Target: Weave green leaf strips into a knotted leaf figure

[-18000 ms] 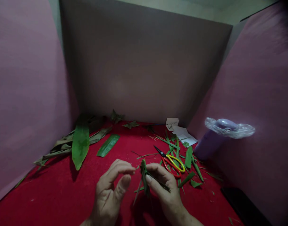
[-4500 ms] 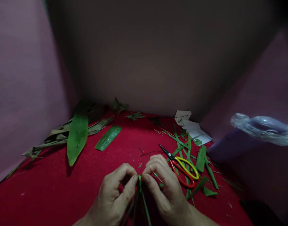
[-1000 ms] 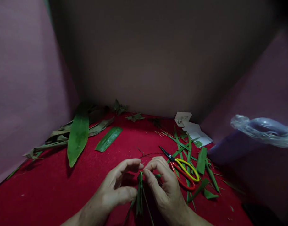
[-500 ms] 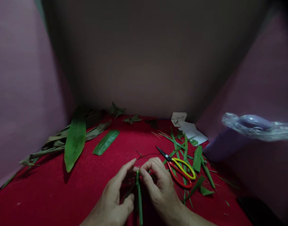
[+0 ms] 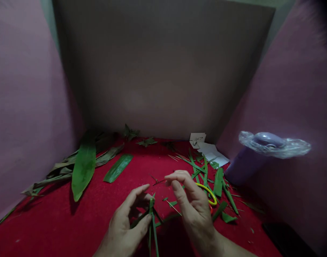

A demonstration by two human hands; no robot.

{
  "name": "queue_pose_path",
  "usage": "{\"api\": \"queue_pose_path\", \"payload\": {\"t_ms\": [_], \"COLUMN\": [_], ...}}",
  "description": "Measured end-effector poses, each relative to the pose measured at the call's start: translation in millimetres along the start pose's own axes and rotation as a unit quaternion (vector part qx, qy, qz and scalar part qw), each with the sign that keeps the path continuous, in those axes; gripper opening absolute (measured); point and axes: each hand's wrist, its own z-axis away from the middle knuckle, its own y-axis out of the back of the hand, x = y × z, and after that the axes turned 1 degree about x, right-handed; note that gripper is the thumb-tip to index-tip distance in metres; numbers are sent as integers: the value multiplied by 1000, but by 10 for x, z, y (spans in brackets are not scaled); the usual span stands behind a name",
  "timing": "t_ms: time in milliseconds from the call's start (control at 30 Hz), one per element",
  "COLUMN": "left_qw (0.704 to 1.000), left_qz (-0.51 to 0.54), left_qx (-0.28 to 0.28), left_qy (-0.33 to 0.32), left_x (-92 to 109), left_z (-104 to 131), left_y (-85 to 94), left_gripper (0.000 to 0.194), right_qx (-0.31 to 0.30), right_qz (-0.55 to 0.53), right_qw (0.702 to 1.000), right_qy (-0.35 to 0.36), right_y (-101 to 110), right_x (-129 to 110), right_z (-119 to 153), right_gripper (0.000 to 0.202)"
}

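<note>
Near the bottom centre, my left hand [image 5: 128, 223] pinches a small bundle of folded green leaf strips [image 5: 152, 214] between thumb and fingers, with the strip ends hanging down. My right hand [image 5: 190, 203] is raised to the right of the bundle, apart from it. Its fingertips are close together beside a thin dark stem [image 5: 159, 182]; whether they grip it is hard to tell. Scissors with yellow [image 5: 209, 191] and red handles lie partly hidden behind my right hand.
Cut leaf strips [image 5: 205, 175] and white papers [image 5: 210, 153] lie at the right. Beyond them stands a purple object [image 5: 246, 164] with clear plastic on top. A broad leaf [image 5: 84, 167], dry leaves [image 5: 61, 171] and a cut leaf piece [image 5: 118, 168] lie on the red cloth [image 5: 59, 228] at the left.
My right hand has moved away from the leaf bundle, to the right and up, and now covers most of the scissors. The bundle stays in my left hand. The view has shifted slightly.
</note>
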Motion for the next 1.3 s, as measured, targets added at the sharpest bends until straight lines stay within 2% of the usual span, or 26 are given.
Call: {"api": "queue_pose_path", "payload": {"t_ms": [100,233,333,467,533,567,600,767,867,900,933,967,1067,1300], "left_qw": [999,995,992,988,984,981,978,969,967,968,969,971,976,967], "left_qz": [32,97,118,152,181,194,205,242,246,244,239,231,193,185], "left_qx": [8,2,2,-3,-3,-5,-8,-16,-16,-21,-30,-41,-82,-170], "left_qy": [1,22,35,10,-6,-14,-21,-49,-58,-58,-58,-56,-54,-38], "left_x": [7,68,107,146,192,225,261,399,416,413,407,396,325,86], "left_z": [-5,-40,-77,-112,-106,-96,-85,-49,-53,-54,-54,-54,-56,-27], "left_y": [-11,7,50,117,139,147,154,189,207,210,211,210,193,104], "left_gripper": [41,43,45,46,46,46,46,43,42,41,41,41,37,38], "right_qx": [21,0,-16,61,117,139,143,87,54,56,66,62,21,-27], "right_qz": [4,23,34,-42,-128,-183,-200,-273,-347,-349,-338,-325,-307,-326], "right_qw": [995,992,998,993,970,947,938,915,893,893,899,907,927,929], "right_qy": [95,127,47,-91,-168,-223,-245,-283,-282,-277,-270,-260,-215,-173], "right_y": [74,36,-41,-120,-183,-228,-283,-550,-543,-509,-467,-424,-330,-264], "right_x": [-178,-189,-38,184,264,293,315,326,281,254,221,183,70,34], "right_z": [36,114,145,202,269,312,358,527,477,434,383,330,216,356], "right_gripper": [17,18,17,23,30,34,38,61,74,76,74,62,34,13]}}
